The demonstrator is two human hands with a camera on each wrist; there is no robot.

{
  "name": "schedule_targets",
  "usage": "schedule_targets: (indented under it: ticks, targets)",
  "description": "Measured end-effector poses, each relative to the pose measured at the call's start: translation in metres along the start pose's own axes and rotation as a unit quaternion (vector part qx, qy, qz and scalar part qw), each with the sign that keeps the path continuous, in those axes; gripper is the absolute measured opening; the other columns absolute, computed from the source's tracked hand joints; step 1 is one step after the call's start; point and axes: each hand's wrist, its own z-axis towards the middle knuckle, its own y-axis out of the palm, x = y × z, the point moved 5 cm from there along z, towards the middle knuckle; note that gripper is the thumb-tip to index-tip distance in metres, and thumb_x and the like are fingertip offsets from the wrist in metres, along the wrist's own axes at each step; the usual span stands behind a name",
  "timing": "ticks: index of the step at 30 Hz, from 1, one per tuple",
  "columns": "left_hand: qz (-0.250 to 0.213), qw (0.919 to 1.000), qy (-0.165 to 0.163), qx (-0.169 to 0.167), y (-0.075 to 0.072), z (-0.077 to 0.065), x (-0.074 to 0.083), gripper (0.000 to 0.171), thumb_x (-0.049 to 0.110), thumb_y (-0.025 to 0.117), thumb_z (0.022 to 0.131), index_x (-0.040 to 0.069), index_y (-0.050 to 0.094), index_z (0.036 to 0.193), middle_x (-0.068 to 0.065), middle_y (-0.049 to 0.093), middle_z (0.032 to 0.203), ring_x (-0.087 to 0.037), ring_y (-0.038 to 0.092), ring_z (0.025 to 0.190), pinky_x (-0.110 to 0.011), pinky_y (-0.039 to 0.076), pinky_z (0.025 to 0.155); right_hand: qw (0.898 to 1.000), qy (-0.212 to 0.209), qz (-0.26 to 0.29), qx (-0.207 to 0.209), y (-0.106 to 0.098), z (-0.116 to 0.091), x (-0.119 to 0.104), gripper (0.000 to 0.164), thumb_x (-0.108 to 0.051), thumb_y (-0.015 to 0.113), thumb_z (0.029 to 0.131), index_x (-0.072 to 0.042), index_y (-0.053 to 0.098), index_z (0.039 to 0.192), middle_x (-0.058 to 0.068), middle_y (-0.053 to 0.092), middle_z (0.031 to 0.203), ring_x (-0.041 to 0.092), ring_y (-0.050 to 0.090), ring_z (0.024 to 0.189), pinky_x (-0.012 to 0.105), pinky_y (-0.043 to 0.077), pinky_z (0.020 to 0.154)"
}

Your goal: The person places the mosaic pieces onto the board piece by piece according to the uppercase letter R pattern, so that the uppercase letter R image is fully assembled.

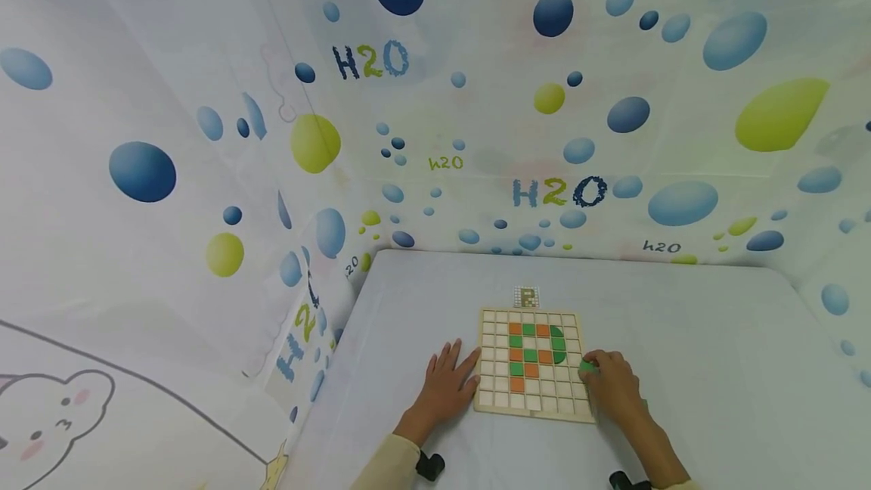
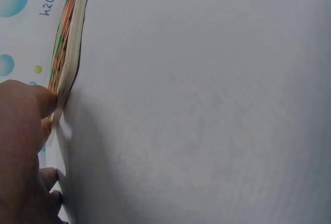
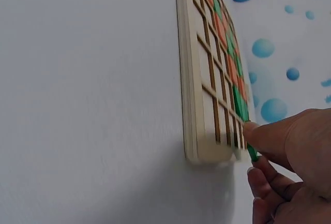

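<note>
A wooden grid board (image 1: 500,399) lies on the table, with orange and green tiles (image 1: 531,355) set into a P shape; two of the green ones have rounded corners. Against the board's left edge rests my left hand (image 1: 449,383), fingers spread, thumb and index finger at the wooden rim (image 2: 70,74). At the right edge my right hand (image 1: 615,384) pinches a small green tile (image 1: 586,367) between thumb and fingers. In the right wrist view that green tile (image 3: 252,153) sticks out below the thumb, close to the board's side (image 3: 189,105).
A small pattern card (image 1: 527,297) lies just beyond the board's far edge. Something small and green (image 1: 645,404) shows beside my right wrist. White sheets printed with bubbles and H2O lettering (image 1: 558,193) stand behind and left of the pale table (image 1: 714,369).
</note>
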Motion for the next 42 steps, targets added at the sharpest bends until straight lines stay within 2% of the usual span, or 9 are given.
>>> schedule_targets:
  ticks: [7,11,15,19,24,31,38,42]
  targets:
    - [0.002,0.9999,-0.009,-0.007,0.001,0.001,-0.001,0.054,0.036,0.048,0.111,0.023,0.043,0.163,-0.021,0.028,0.172,-0.045,0.023,0.16,-0.068,0.02,0.124,0.998,-0.056,0.002,-0.025,0.022,-0.009,-0.027,0.028,-0.014,0.075,0.097,-0.004,0.068,0.121,0.015,0.064,0.115,0.034,0.061,0.11,0.06,0.047,0.091]
    - [0.002,0.9999,-0.011,-0.007,0.0,0.0,-0.001,0.054,0.036,0.048,0.111,0.023,0.044,0.163,-0.02,0.028,0.172,-0.044,0.022,0.16,-0.068,0.019,0.124,0.997,-0.075,0.01,-0.028,0.037,-0.011,-0.041,0.02,-0.012,0.08,0.093,-0.011,0.069,0.11,0.006,0.064,0.108,0.025,0.062,0.103,0.054,0.049,0.089]
    - [0.001,0.9999,-0.011,-0.006,-0.001,0.0,0.0,0.054,0.035,0.048,0.111,0.022,0.044,0.163,-0.02,0.028,0.172,-0.045,0.022,0.16,-0.068,0.019,0.124,0.993,-0.115,0.008,-0.028,0.049,-0.015,-0.054,0.018,-0.012,0.084,0.09,-0.019,0.069,0.097,-0.002,0.064,0.104,0.019,0.061,0.101,0.049,0.051,0.088]
    - [0.0,0.9999,-0.011,-0.007,0.001,0.0,-0.001,0.054,0.037,0.048,0.111,0.024,0.043,0.163,-0.02,0.027,0.173,-0.044,0.021,0.16,-0.067,0.019,0.125,0.988,-0.148,0.011,-0.034,0.053,-0.02,-0.06,0.019,-0.014,0.084,0.091,-0.024,0.068,0.093,-0.01,0.06,0.098,0.014,0.055,0.096,0.044,0.046,0.086]
    - [-0.006,1.0,-0.005,-0.003,0.002,0.001,-0.002,0.054,0.035,0.049,0.11,0.022,0.044,0.162,-0.021,0.028,0.172,-0.045,0.022,0.16,-0.069,0.019,0.124,0.987,-0.151,0.015,-0.045,0.056,-0.022,-0.06,0.019,-0.014,0.082,0.093,-0.026,0.068,0.093,-0.012,0.058,0.098,0.011,0.051,0.092,0.04,0.043,0.084]
    - [0.004,0.9999,-0.011,-0.007,0.0,0.001,-0.003,0.055,0.038,0.047,0.111,0.024,0.042,0.164,-0.019,0.026,0.173,-0.044,0.02,0.161,-0.067,0.018,0.125,0.986,-0.16,0.006,-0.035,0.054,-0.026,-0.064,0.018,-0.011,0.082,0.092,-0.024,0.071,0.095,-0.009,0.062,0.103,0.017,0.057,0.104,0.05,0.047,0.089]
    - [0.001,1.0,-0.005,0.0,-0.001,0.0,-0.001,0.054,0.036,0.049,0.111,0.021,0.045,0.162,-0.021,0.028,0.172,-0.046,0.022,0.159,-0.069,0.019,0.123,0.988,-0.151,0.003,-0.035,0.052,-0.028,-0.066,0.017,-0.008,0.081,0.092,-0.023,0.072,0.095,-0.01,0.062,0.102,0.017,0.057,0.107,0.046,0.045,0.086]
    - [0.002,0.9999,-0.011,-0.006,0.001,0.0,-0.001,0.054,0.037,0.048,0.111,0.023,0.044,0.163,-0.019,0.027,0.173,-0.044,0.021,0.16,-0.068,0.019,0.125,0.988,-0.151,0.009,-0.036,0.051,-0.028,-0.065,0.017,-0.009,0.081,0.092,-0.022,0.072,0.096,-0.01,0.063,0.102,0.018,0.058,0.108,0.047,0.046,0.088]
